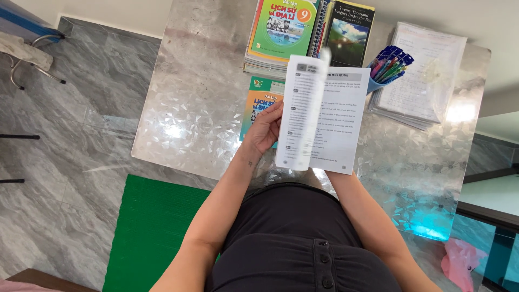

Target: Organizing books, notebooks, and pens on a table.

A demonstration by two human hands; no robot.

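I hold an open white booklet (330,127) with printed text above the shiny metal table (194,108). My left hand (265,130) grips its left edge, fingers curled behind a page that stands up and looks blurred. My right hand is hidden behind the booklet; only its forearm (367,216) shows, reaching up to the lower right corner. Under my left hand lies an orange and green workbook (259,103) flat on the table.
A stack of books (281,32) and a dark paperback (348,32) sit at the table's far edge. A blue cup of pens (386,67) stands beside a pile of handwritten papers (421,70). A green mat (151,227) lies on the grey tiled floor.
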